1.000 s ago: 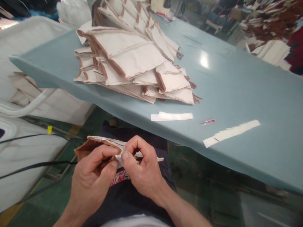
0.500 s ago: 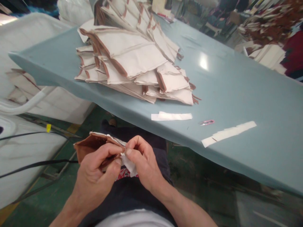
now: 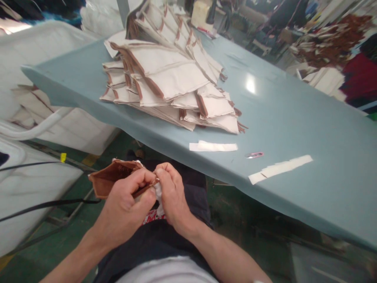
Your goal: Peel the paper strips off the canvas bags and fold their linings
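Note:
Over my lap, my left hand (image 3: 129, 200) pinches the edge of a small brown and white fabric pouch (image 3: 103, 181), whose mouth gapes to the left. Fingertips of my right hand (image 3: 172, 192) are closed at the pouch's right corner, touching those of my left hand. White material (image 3: 159, 192) hangs between the two hands; its far end is hidden. On the blue-green table (image 3: 282, 129) lie white strips (image 3: 216, 146), more strips (image 3: 279, 169) and pink-handled snips (image 3: 255, 155). Behind them is a large pile of cream pouches with brown edging (image 3: 173, 74).
White bins (image 3: 47, 39) stand at the left, one with fabric pieces (image 3: 29, 104) inside. Black straps (image 3: 50, 204) stretch across the lower left. Beyond the table, at the far right, are more fabric heaps (image 3: 332, 43) and a dark red cloth (image 3: 359, 74).
The right hand has turned more upright and moved slightly left, still at the pouch's corner. The left hand and pouch have shifted a little. The view has moved slightly.

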The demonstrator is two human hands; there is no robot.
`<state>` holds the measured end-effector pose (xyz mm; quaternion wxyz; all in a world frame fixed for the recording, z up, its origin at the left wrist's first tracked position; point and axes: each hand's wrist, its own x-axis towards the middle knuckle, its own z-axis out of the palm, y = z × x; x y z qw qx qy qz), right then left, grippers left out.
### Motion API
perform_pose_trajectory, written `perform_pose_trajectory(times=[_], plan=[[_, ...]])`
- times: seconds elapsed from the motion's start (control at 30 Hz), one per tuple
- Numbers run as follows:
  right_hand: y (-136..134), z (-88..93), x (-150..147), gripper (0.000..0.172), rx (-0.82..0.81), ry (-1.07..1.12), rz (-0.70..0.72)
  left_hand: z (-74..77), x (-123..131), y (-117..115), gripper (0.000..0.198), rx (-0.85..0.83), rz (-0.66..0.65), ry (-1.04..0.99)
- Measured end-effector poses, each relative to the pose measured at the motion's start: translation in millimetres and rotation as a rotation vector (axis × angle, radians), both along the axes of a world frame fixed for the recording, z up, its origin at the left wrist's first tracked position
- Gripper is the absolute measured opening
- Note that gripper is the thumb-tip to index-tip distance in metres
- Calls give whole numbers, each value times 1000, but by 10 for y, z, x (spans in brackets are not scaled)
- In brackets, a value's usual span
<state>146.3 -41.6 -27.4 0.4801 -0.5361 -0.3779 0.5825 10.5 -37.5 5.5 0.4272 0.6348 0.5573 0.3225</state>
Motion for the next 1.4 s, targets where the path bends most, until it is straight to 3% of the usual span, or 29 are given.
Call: perform_pose_trajectory(times=[0.1,0.23,0.4,0.53,0.7,0.9,1.23,1.4], plan=[[95,47,107,32,67,-29,53,108,-51,73,19,-51,-68,-80],[188,232,354,27,375,-174,116,322,-129,204,18,-116,-125,-187],[363,514,558,30,736,-374,445,474,-235,267,19,-91,-192,-166],[549,580,602,14,895,-585,630,499,-322,260,19,-64,-222,-117],[656,580,626,16,914,-633,765,497,-407,262,22,-155,-313,35],[690,467,666,35,769,-549,885,375,-447,328,13,-267,-291,-12],[689,244,622,46,499,-49,850,313,-263,319,19,-31,-237,-22],[681,187,642,39,460,-80,814,244,-281,256,18,-13,-202,9]])
